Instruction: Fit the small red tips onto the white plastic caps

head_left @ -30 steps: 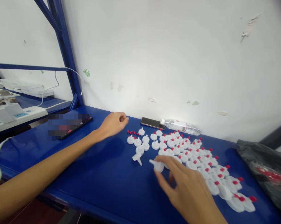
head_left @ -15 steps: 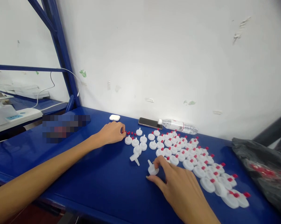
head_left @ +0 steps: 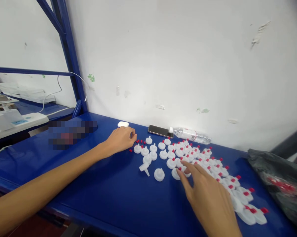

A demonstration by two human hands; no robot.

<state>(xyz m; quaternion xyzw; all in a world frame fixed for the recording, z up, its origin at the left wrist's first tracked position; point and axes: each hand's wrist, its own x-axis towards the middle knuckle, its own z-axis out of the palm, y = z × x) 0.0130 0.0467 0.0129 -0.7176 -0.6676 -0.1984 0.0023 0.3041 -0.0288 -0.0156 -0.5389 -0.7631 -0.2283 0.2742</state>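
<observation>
My left hand (head_left: 121, 141) is closed, its fingertips curled down at the small red caps (head_left: 141, 142) on the blue table; whether a cap is between them is hidden. My right hand (head_left: 207, 194) has thumb and index finger apart, close to a white nozzle lid (head_left: 175, 174) with a red tip, at the near edge of the capped group. A bare white nozzle lid (head_left: 159, 175) stands upright left of my right hand. Several more uncapped lids (head_left: 147, 159) cluster between my hands, one tipped on its side (head_left: 143, 167).
Many red-tipped lids (head_left: 246, 215) spread across the right of the table (head_left: 109, 200). A phone (head_left: 160, 131), a water bottle (head_left: 189, 134) and a white earbud case (head_left: 123, 124) lie near the wall. A black plastic bag (head_left: 274, 177) with red pieces lies at right.
My right hand has let go of the uncapped nozzle lid, which now stands alone, and has moved right to the capped lids. My left hand stays by the red caps; one cap now lies below it.
</observation>
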